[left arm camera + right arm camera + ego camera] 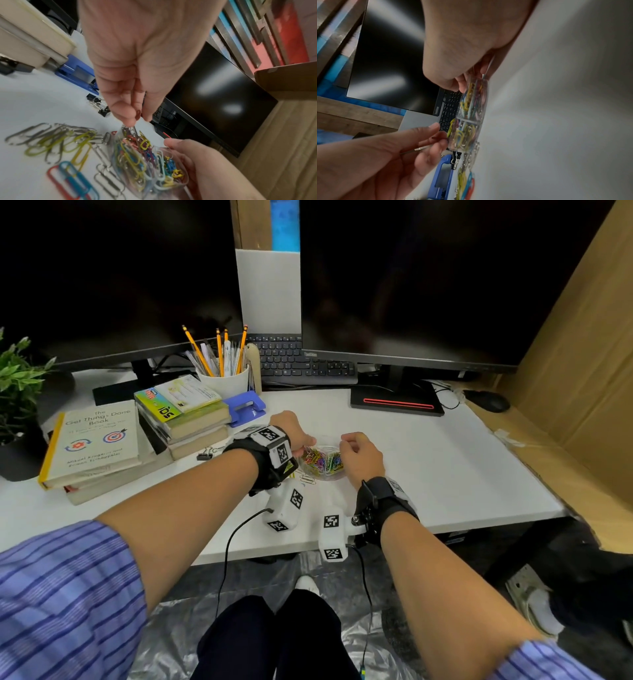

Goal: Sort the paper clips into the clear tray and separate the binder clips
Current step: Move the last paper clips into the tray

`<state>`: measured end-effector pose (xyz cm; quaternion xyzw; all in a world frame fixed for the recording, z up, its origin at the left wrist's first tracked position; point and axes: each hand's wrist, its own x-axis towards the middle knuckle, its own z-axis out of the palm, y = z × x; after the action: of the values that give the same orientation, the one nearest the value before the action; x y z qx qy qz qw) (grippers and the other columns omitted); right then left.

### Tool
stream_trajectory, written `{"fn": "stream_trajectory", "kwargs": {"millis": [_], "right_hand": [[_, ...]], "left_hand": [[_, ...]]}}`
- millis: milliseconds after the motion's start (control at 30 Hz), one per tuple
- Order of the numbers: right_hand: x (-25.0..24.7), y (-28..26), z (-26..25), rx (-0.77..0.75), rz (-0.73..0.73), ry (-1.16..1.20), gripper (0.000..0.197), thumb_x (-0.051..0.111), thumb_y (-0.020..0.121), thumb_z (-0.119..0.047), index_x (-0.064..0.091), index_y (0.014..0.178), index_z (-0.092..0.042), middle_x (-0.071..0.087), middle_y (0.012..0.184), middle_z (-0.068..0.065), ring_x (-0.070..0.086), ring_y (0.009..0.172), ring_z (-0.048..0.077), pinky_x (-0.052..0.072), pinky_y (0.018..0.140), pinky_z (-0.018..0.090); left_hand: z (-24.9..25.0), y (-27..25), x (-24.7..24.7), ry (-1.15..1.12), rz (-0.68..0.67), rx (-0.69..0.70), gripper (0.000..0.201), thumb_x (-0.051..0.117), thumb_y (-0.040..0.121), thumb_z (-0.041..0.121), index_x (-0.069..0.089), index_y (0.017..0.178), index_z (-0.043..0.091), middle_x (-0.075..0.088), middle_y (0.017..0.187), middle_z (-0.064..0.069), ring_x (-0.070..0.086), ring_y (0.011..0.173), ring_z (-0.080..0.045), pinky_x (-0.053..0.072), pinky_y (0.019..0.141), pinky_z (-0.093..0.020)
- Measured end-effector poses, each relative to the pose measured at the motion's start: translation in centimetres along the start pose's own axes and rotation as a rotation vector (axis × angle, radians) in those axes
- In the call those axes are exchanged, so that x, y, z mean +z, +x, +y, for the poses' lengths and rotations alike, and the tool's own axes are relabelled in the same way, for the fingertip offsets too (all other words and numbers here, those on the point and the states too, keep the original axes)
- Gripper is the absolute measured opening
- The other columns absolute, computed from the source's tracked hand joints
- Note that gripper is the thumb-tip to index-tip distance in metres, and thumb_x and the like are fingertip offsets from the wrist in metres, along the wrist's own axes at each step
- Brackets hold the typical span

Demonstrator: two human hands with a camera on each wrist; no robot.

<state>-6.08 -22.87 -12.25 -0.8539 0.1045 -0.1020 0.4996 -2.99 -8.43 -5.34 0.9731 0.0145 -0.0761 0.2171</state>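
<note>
A small clear tray (322, 470), divided inside and holding several coloured paper clips (137, 159), stands on the white desk between my hands. My left hand (138, 117) hovers just above the tray's left side and pinches a dark red paper clip (436, 138) between thumb and fingers. My right hand (346, 445) grips the tray's right rim (481, 81) with curled fingers. More loose paper clips (51, 142), grey, yellow, blue and red, lie on the desk left of the tray. Black binder clips (100, 106) lie beyond them, and another binder clip (204, 455) lies by the books.
A blue hole punch (246, 407) sits behind my left hand. Stacked books (185, 419) and a white pencil cup (224, 380) fill the left. A keyboard (301, 364), two monitors and a black mouse (488, 401) stand at the back. A cardboard wall (582, 371) borders the right.
</note>
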Motion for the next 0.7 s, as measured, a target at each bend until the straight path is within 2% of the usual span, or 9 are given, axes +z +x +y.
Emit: {"fn": "stream_trajectory", "kwargs": {"millis": [100,167,233,333,400,500,567,633,700], "right_hand": [[-0.1,0.1,0.0,0.005,0.006,0.001,0.027,0.044,0.093,-0.026,0.059,0.116,-0.022,0.065,0.116,0.002,0.06,0.106,0.023,0.043,0.081,0.025],[-0.1,0.0,0.0,0.009,0.011,0.007,0.027,0.044,0.094,-0.026,0.06,0.115,-0.021,0.065,0.117,0.003,0.059,0.106,0.023,0.043,0.081,0.025],[-0.1,0.0,-0.1,0.012,0.015,0.011,0.027,0.044,0.094,-0.028,0.06,0.115,-0.021,0.065,0.117,0.002,0.059,0.104,0.022,0.042,0.08,0.025],[-0.1,0.1,-0.1,0.022,0.014,0.021,0.027,0.043,0.095,-0.03,0.061,0.114,-0.023,0.065,0.117,0.001,0.055,0.095,0.016,0.039,0.079,0.024],[-0.2,0.3,-0.2,0.017,-0.004,0.028,0.027,0.041,0.095,-0.028,0.062,0.112,-0.025,0.065,0.115,-0.001,0.055,0.095,0.017,0.039,0.078,0.024],[-0.4,0.3,-0.3,-0.015,-0.074,0.02,0.029,0.038,0.096,-0.025,0.066,0.106,-0.024,0.063,0.113,0.0,0.056,0.105,0.022,0.037,0.08,0.025],[-0.4,0.3,-0.5,-0.02,-0.114,-0.004,0.033,0.039,0.096,-0.028,0.07,0.104,-0.021,0.061,0.119,0.001,0.054,0.11,0.022,0.038,0.087,0.027],[-0.2,0.4,-0.4,-0.018,-0.136,-0.066,0.037,0.041,0.094,-0.035,0.071,0.109,-0.019,0.058,0.127,0.004,0.051,0.118,0.024,0.039,0.102,0.035],[0.0,0.5,-0.4,-0.024,-0.155,-0.17,0.04,0.043,0.093,-0.039,0.067,0.115,-0.017,0.054,0.132,0.007,0.046,0.123,0.027,0.036,0.107,0.041]], "left_hand": [[0.1,-0.5,-0.3,0.061,-0.011,0.01,0.04,0.058,0.088,0.024,0.052,0.05,0.012,0.043,0.02,0.006,0.048,0.048,-0.012,0.039,0.048,-0.02],[-0.2,-0.3,-0.2,0.014,-0.05,0.006,0.022,0.059,0.089,0.018,0.068,0.078,0.001,0.064,0.051,0.0,0.061,0.068,-0.021,0.051,0.065,-0.025],[-1.0,0.0,-0.3,-0.232,-0.066,-0.031,0.017,0.057,0.089,0.013,0.067,0.092,0.0,0.064,0.073,-0.007,0.062,0.069,-0.024,0.052,0.065,-0.026],[-2.3,0.0,-1.1,-0.345,-0.09,-0.166,0.013,0.051,0.089,0.011,0.052,0.076,0.007,0.055,0.049,-0.005,0.05,0.043,-0.018,0.04,0.05,-0.021],[-2.8,-0.3,-1.5,-0.262,-0.138,-0.238,0.009,0.053,0.087,0.014,0.054,0.086,0.004,0.059,0.051,-0.009,0.054,0.05,-0.023,0.041,0.054,-0.023],[-3.6,-1.7,-1.7,-0.049,-0.167,-0.15,0.04,0.062,0.086,0.022,0.055,0.119,0.0,0.061,0.102,-0.016,0.058,0.08,-0.025,0.048,0.064,-0.027],[-4.0,-2.5,-1.4,0.027,-0.253,-0.114,0.056,0.065,0.086,0.028,0.046,0.134,0.006,0.053,0.13,-0.015,0.058,0.11,-0.025,0.052,0.084,-0.032],[-4.3,-2.8,-1.2,0.065,-0.342,-0.103,0.072,0.072,0.079,0.036,0.038,0.14,0.016,0.043,0.141,-0.008,0.049,0.126,-0.023,0.048,0.102,-0.032],[-4.5,-2.8,-0.6,0.095,-0.362,-0.079,0.085,0.079,0.069,0.044,0.036,0.14,0.025,0.038,0.143,-0.007,0.048,0.126,-0.023,0.046,0.105,-0.034]]}}
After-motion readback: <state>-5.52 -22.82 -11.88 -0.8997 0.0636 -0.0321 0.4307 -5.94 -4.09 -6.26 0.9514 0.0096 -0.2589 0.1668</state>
